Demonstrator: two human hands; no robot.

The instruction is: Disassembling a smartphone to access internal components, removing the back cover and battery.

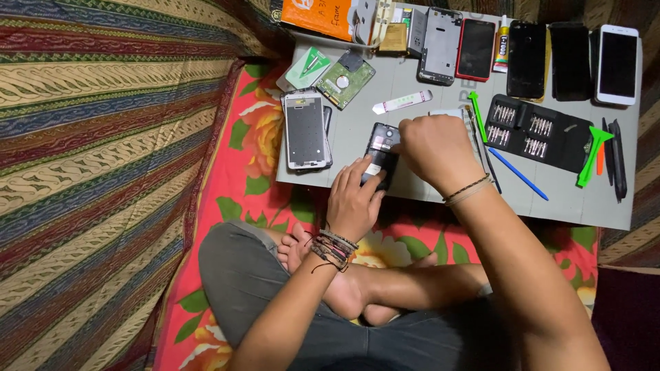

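Both our hands meet at the opened phone (382, 152) on the grey mat (584, 206); its long axis runs away from us; left hand (354, 199) steadies its near end, fingers flat; right hand (434, 148) is curled closed over its far right edge, what it grips hidden.

You are working under soft, fairly dim indoor light that is falling from above and lighting the grey board (412, 89) most evenly. The glossy black phone screens (526, 58) along the far edge are catching faint reflections, and the white phone (617, 63) is showing as the brightest spot, without blown glare. Your right hand (433, 148) is casting a soft shadow over the open phone (380, 154) beneath it. The bottom right corner is sinking into near darkness. Focus is holding sharp at the centre, while the striped fabric (89, 151) on the left is bending slightly and softening toward the frame edge.
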